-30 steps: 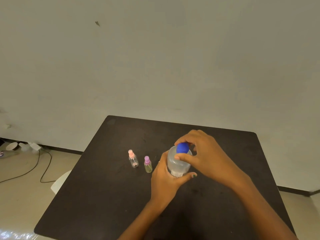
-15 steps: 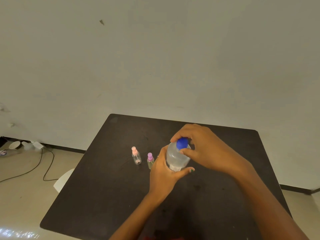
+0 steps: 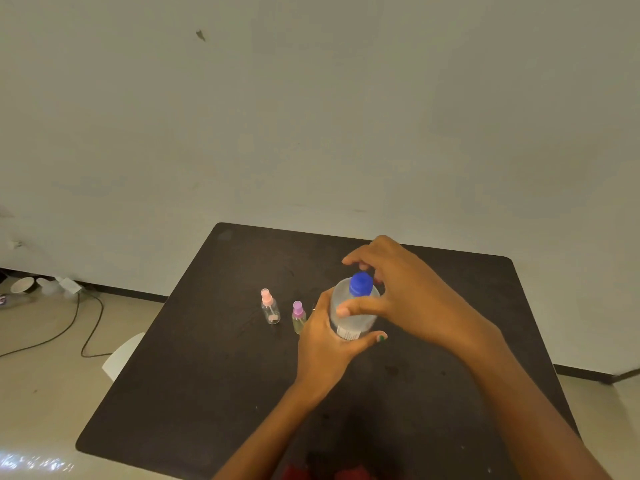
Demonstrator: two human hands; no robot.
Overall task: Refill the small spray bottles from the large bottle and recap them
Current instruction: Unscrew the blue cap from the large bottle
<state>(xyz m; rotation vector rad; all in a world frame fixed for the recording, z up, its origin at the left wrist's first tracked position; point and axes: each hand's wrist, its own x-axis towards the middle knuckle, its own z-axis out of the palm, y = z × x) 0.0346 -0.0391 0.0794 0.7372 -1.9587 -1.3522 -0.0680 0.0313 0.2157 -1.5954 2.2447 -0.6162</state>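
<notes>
On the black table [image 3: 207,375] stands the large clear bottle [image 3: 353,320], and my left hand [image 3: 322,341] is wrapped around its body from the left. My right hand [image 3: 415,299] arches over its blue cap [image 3: 361,284], fingers curled behind the cap and thumb across the bottle's shoulder. Left of the large bottle stand two small spray bottles, both upright and capped. One has a pink top [image 3: 270,308]. The other has a purple top [image 3: 298,317] and sits right beside my left hand.
A white object [image 3: 123,351] pokes out from under the table's left edge. On the floor at the left lie a black cable [image 3: 79,327] and a bowl [image 3: 22,285] near the wall. A plain wall rises just behind the table.
My right hand has shifted round the blue cap, its fingers now spread further behind it. The left hand keeps its hold on the bottle. The view has drifted slightly.
</notes>
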